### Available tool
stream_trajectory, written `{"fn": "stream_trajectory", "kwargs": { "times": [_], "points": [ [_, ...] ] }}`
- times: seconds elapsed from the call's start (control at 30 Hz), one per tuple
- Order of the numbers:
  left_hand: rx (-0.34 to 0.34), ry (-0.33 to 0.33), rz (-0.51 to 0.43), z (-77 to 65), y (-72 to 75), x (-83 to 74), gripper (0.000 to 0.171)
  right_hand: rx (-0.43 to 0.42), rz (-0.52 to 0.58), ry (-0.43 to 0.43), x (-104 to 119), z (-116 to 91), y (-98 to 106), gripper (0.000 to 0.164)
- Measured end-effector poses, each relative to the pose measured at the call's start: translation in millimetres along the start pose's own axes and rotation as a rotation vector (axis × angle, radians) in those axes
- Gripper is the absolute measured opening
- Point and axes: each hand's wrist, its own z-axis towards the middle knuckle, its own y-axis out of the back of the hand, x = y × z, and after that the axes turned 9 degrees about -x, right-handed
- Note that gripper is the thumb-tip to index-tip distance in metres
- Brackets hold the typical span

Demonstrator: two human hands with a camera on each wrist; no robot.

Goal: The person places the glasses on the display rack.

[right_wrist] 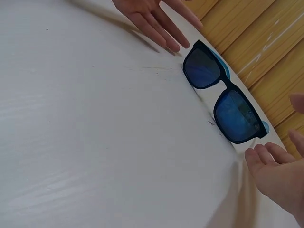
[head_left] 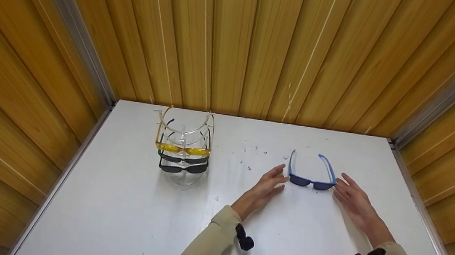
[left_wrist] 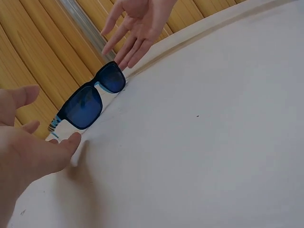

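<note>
Blue-framed sunglasses [head_left: 311,182] with dark lenses stand on the white table, their temples unfolded and pointing toward the back wall. In the left wrist view the lenses [left_wrist: 84,108] look deep blue under a black front rim. My left hand [head_left: 264,187] is at the left hinge, fingers spread and loosely bent. On the other side my right hand [head_left: 356,201] has its fingertips right by the right hinge, fingers extended. Both palms face the sunglasses from either side. The right wrist view shows the right hand's fingers [right_wrist: 266,154] just below the frame's corner.
To the left a clear display stand [head_left: 181,182] bears yellow-lensed glasses [head_left: 183,150] above two dark pairs, the lowest being black sunglasses [head_left: 184,168]. Small marks dot the white table [head_left: 118,200]. Wood-patterned panels [head_left: 236,48] rise behind it and at both sides.
</note>
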Motion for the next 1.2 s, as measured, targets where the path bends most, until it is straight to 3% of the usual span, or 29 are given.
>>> {"fn": "stream_trajectory", "kwargs": {
  "times": [0.17, 0.3, 0.43, 0.63, 0.97, 1.2],
  "points": [
    [0.071, -0.005, -0.045, 5.3, -1.3, 3.8, 0.062, 0.027, -0.036, 0.012, -4, 1, -3, 0.078],
    [0.108, -0.012, -0.085, 8.0, -2.4, 4.4, 0.06, 0.039, 0.003, 0.025, -10, -1, -1, 0.073],
    [0.068, -0.012, -0.081, 6.4, 0.3, 2.4, 0.055, 0.023, 0.067, 0.014, -14, -4, 0, 0.06],
    [0.07, -0.014, 0.028, 1.6, 7.9, 1.3, 0.051, -0.015, 0.099, -0.057, -19, -9, 5, 0.029],
    [0.004, -0.052, 0.094, -11.0, 6.8, -11.6, 0.043, 0.015, 0.054, -0.095, -9, -18, -1, 0.029],
    [-0.077, -0.08, 0.145, -32.8, 13.6, -30.8, 0.034, 0.086, 0.076, -0.115, 1, -24, -19, 0.029]
  ]
}}
